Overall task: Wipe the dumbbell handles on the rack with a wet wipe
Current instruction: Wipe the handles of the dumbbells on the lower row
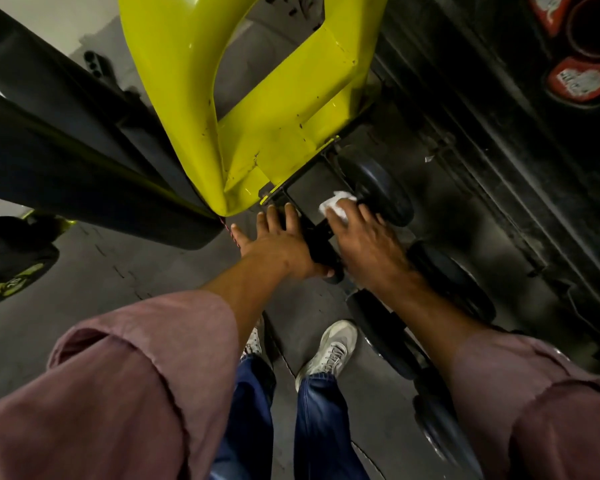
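Yellow rack [278, 133] with black dumbbells [378, 188] along its low black shelf [307, 188]; grey floor [118, 271] beneath

White crumpled wet wipe [336, 206]: bunched into a small wad, pressed against the dark dumbbell just beside its upper head, fingers lying over its lower edge. Wipe sits at about 1 o'clock from frame centre.

Black round-headed dumbbell [378, 195]: matte, dusty disc end lying tilted on the black metal rack rail [321, 239], directly at 3 o'clock of the wipe. Handle itself hidden under wipe and hand.

Second black dumbbell [454, 282]: at 5 o'clock from the first, on the same rail line, partly covered by a forearm. Further dark heads [381, 337] continue toward 5 o'clock; detail there too dim to tell.
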Available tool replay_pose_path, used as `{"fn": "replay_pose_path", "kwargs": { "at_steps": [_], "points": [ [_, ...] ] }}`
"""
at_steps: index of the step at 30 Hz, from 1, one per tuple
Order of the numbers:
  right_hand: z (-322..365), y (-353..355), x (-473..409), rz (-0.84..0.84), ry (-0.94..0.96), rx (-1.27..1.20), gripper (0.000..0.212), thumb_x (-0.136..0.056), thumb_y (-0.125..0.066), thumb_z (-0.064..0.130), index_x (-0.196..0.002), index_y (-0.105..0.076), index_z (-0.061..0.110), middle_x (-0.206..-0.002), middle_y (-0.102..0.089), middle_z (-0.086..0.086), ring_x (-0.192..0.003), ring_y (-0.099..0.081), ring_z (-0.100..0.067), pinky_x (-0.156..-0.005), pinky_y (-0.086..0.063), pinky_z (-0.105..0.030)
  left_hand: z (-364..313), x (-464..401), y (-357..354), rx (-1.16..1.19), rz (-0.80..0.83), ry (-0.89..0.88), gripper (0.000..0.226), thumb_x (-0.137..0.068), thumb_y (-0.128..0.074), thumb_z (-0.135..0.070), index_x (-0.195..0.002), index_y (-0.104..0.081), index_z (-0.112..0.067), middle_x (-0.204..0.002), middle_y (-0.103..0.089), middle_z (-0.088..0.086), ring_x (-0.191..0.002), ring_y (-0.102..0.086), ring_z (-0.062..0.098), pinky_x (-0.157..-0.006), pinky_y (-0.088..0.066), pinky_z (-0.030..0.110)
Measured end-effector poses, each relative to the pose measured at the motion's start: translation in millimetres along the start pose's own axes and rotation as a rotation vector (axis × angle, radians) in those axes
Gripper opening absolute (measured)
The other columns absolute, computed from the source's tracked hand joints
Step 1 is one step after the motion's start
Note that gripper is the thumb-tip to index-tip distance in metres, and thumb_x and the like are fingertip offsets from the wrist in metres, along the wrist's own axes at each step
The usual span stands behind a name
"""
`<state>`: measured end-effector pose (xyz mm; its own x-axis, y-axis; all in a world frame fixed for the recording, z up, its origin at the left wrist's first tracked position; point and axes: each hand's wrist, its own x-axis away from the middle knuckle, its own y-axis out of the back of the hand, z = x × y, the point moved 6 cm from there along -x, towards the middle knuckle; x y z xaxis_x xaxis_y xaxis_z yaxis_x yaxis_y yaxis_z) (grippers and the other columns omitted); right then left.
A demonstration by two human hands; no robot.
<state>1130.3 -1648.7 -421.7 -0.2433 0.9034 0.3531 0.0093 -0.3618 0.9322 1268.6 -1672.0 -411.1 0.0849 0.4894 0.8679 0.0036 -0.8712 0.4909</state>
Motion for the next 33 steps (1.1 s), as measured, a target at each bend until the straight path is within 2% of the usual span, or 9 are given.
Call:
{"fn": "replay_pose_path", "kwargs": {
  "at_steps": [4,7,12,15,17,21,24,31,33],
  "points": [
    [12,5,14,0.041,0.129,-0.307,0.056,-0.092,-0.053,0.027,-0.146,-0.04,0.025,-0.154,-0.033,0.005,-0.123,-0.05,-0.019,-0.098,-0.048,-0.034,1,0,-3,0.015,0.003,-0.006,0.144,-0.067,-0.071,-0.081,-0.159,0.021,-0.022,-0.168,0.021,0.007,-0.155,0.019,0.027,-0.116,0.008,0.072],
    [10,6,14,-0.007,0.086,-0.146,0.051,-0.094,-0.042,0.024,-0.145,-0.042,0.017,-0.146,-0.042,-0.004,-0.119,-0.053,-0.025,-0.097,-0.046,-0.036,0,0,-2,0.016,-0.005,-0.002,0.143,-0.067,-0.071,-0.081,-0.159,0.021,-0.021,-0.168,0.02,0.007,-0.156,0.017,0.027,-0.116,0.008,0.072],
    [-11,2,14,-0.105,-0.236,0.03,0.057,-0.09,-0.04,0.007,-0.147,-0.037,0.002,-0.146,-0.042,-0.017,-0.113,-0.054,-0.033,-0.091,-0.048,-0.038,1,1,-2,0.021,-0.048,-0.014,0.141,-0.068,-0.071,-0.081,-0.16,0.018,-0.021,-0.169,0.014,0.008,-0.157,0.011,0.028,-0.117,0.006,0.071],
    [2,-5,20,-0.106,-0.179,-0.006,0.058,-0.093,-0.029,0.012,-0.15,-0.031,0.0,-0.152,-0.036,-0.017,-0.118,-0.052,-0.034,-0.095,-0.048,-0.039,2,0,-3,0.033,-0.069,-0.028,0.141,-0.067,-0.071,-0.082,-0.16,0.016,-0.021,-0.169,0.011,0.008,-0.157,0.008,0.028,-0.118,0.005,0.07],
    [3,-6,23,-0.109,-0.14,-0.037,0.056,-0.094,-0.037,0.011,-0.149,-0.034,0.002,-0.151,-0.036,-0.015,-0.117,-0.054,-0.033,-0.096,-0.049,-0.038,2,0,-3,0.038,-0.078,-0.034,0.141,-0.067,-0.071,-0.082,-0.16,0.016,-0.021,-0.17,0.011,0.008,-0.157,0.007,0.027,-0.118,0.004,0.069],
    [-14,-6,22,-0.166,-0.32,-0.25,0.061,-0.091,-0.045,0.002,-0.151,-0.035,0.004,-0.154,-0.031,-0.011,-0.129,-0.05,-0.03,-0.1,-0.05,-0.034,2,0,-4,0.025,-0.118,-0.049,0.141,-0.067,-0.07,-0.083,-0.16,0.015,-0.019,-0.17,0.01,0.01,-0.157,0.005,0.03,-0.118,0.003,0.069],
    [-7,-9,20,-0.215,-0.351,-0.43,0.066,-0.089,-0.054,-0.003,-0.151,-0.033,0.0,-0.158,-0.025,-0.014,-0.143,-0.035,-0.028,-0.11,-0.034,-0.024,2,1,-5,0.024,-0.138,-0.052,0.142,-0.066,-0.07,-0.083,-0.161,0.015,-0.019,-0.17,0.01,0.011,-0.157,0.005,0.03,-0.118,0.003,0.068],
    [-4,-14,21,-0.286,-0.523,-0.873,0.071,-0.089,-0.058,-0.009,-0.153,-0.031,0.004,-0.16,-0.02,-0.012,-0.146,-0.029,-0.022,-0.104,-0.012,0.005,3,1,-5,0.019,-0.179,-0.064,0.143,-0.064,-0.07,-0.085,-0.161,0.012,-0.017,-0.17,0.004,0.013,-0.157,0.0,0.03,-0.118,0.001,0.069],
    [-3,-16,20,-0.283,-0.543,-0.946,0.073,-0.089,-0.059,-0.009,-0.154,-0.028,0.004,-0.161,-0.018,-0.014,-0.148,-0.023,-0.023,-0.11,-0.016,-0.002,3,1,-5,0.019,-0.185,-0.066,0.143,-0.063,-0.07,-0.085,-0.16,0.011,-0.017,-0.169,0.003,0.013,-0.157,-0.001,0.03,-0.119,0.0,0.069]
  ]
}}
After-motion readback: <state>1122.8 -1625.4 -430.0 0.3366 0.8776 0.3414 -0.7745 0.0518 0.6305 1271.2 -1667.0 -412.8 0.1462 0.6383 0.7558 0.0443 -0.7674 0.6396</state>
